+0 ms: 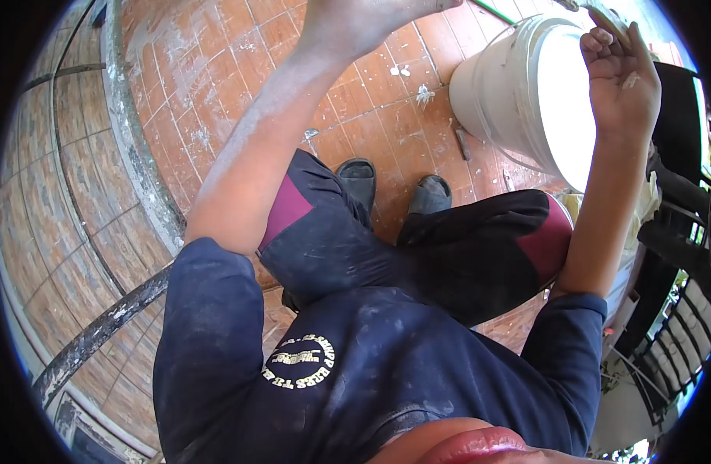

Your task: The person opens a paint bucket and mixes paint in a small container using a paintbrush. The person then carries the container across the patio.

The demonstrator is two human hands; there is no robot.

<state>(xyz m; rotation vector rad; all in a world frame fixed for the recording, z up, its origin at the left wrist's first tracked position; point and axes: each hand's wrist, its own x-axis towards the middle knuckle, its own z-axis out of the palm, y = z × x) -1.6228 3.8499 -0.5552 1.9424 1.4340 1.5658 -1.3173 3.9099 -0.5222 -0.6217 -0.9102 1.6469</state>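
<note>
At the top edge, my left hand [359, 25] is partly cut off. Only its wrist, back and one outstretched digit show, so what it may hold is out of sight. Upper right, my right hand [622, 81] has its fingers curled around the brownish handle [612, 27] of a tool whose working end is mostly beyond the frame. A white smear marks that palm. Directly left of this hand stands a large white bucket [494, 85] with a wire bail; its round face looks bright white, and I cannot tell whether that is a lid or contents.
Orange floor tiles [378, 85] carry white splatters and a small dark stick [463, 145]. Dark slippers [358, 182] lie near my knees. A paint-spotted metal rail [100, 329] runs along the left, before a wood-patterned tiled surface [77, 209]. Dark bars [684, 325] stand at right.
</note>
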